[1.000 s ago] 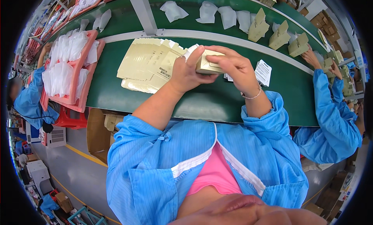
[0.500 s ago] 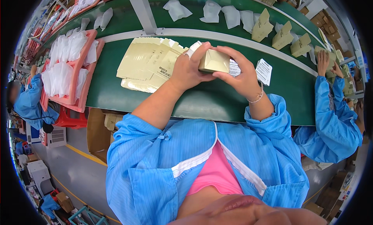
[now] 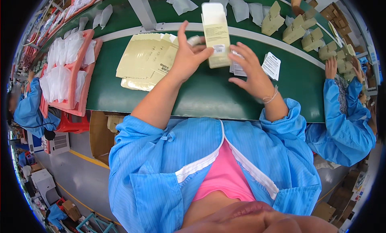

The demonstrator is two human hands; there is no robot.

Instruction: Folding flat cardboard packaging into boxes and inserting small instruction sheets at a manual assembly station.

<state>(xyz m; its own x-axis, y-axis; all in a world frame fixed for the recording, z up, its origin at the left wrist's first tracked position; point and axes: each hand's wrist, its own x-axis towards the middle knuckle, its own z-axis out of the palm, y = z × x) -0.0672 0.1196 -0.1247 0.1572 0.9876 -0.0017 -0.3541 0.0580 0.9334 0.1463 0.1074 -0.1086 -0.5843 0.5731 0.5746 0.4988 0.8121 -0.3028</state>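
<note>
A pale yellow carton (image 3: pixel 216 38) stands in front of me over the green bench, its white-lined flap up at the top. My left hand (image 3: pixel 188 58) is beside it with fingers spread, the thumb tip at the carton's left side; a white cover shows on one finger. On the other side, my right hand (image 3: pixel 251 70) has its fingers apart, the fingertips close to the carton's right edge. Neither hand is wrapped around it. Left of my left hand lies a fanned stack of flat cartons (image 3: pixel 140 58). Printed leaflets (image 3: pixel 271 67) lie beyond my right hand, and more (image 3: pixel 238 66) sit partly behind it.
Pink trays (image 3: pixel 82 68) of white-wrapped items stand at the left. Beyond a metal rail (image 3: pixel 257 36), white pouches (image 3: pixel 181 4) and open cartons (image 3: pixel 272 19) line a green belt. Co-workers in blue sit at both sides. A cardboard box (image 3: pixel 99 132) is below the bench edge.
The carton, earlier held between both hands with its end toward me, now stands upright with its flap up. Both hands have loosened and spread apart from it.
</note>
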